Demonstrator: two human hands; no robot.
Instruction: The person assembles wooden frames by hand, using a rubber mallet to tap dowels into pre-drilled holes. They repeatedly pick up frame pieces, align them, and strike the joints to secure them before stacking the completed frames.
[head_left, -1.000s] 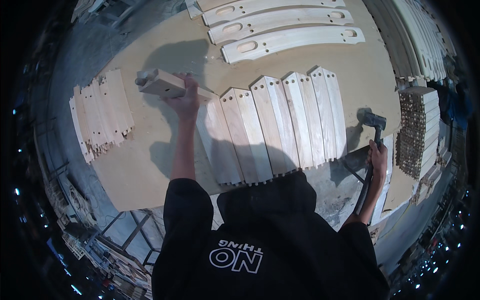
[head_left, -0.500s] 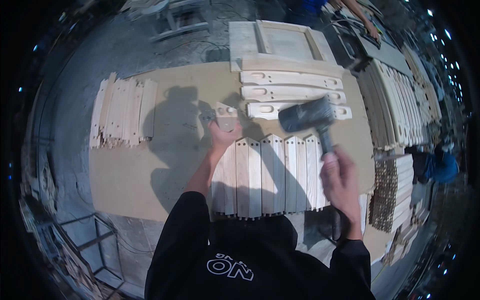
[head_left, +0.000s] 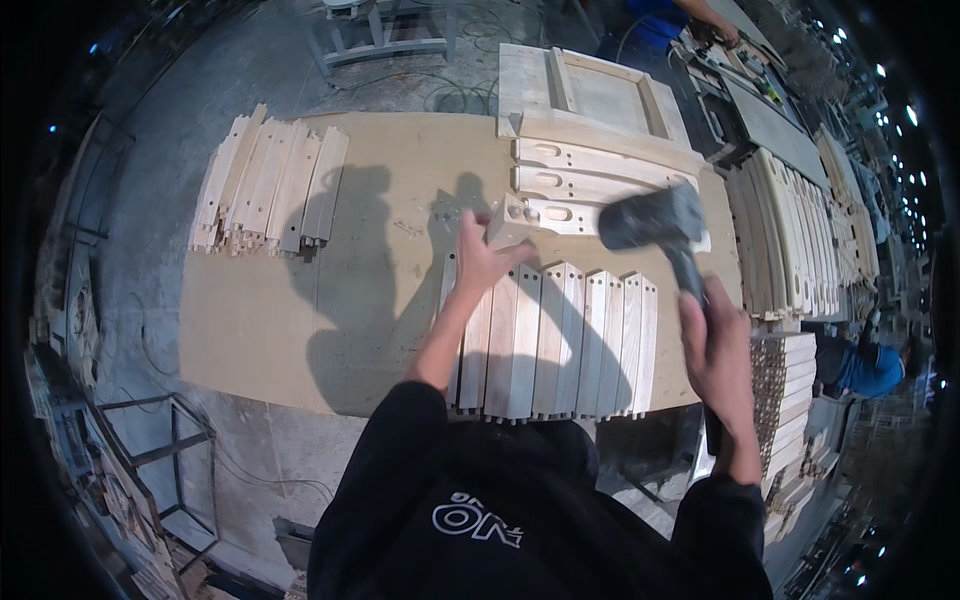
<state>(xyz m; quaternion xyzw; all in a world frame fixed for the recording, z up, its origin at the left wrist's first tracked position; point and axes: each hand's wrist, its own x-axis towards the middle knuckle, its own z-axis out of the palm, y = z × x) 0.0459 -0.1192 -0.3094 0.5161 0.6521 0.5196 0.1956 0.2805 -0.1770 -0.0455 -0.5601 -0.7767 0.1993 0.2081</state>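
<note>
My left hand is closed around a pale wooden piece, seen nearly end-on and tilted, with round holes or pegs in its top end. How far it reaches down is hidden. My right hand grips the handle of a dark-headed mallet, raised to the right of that piece. Below both hands lies a row of wooden slats with pointed ends and paired holes; short pegs stick out at their near ends. Beyond the mallet are several curved rails with slots, partly covered by its head.
A loose pile of slats lies at the left of the tan tabletop. A framed panel sits at the back. Stacked boards and slat bundles stand on the right. Another person's arm shows at the far right.
The whole view has shifted. The wooden piece in my left hand now leans to the right, and that hand's fingers have changed position on it. The mallet remains raised, slightly farther right.
</note>
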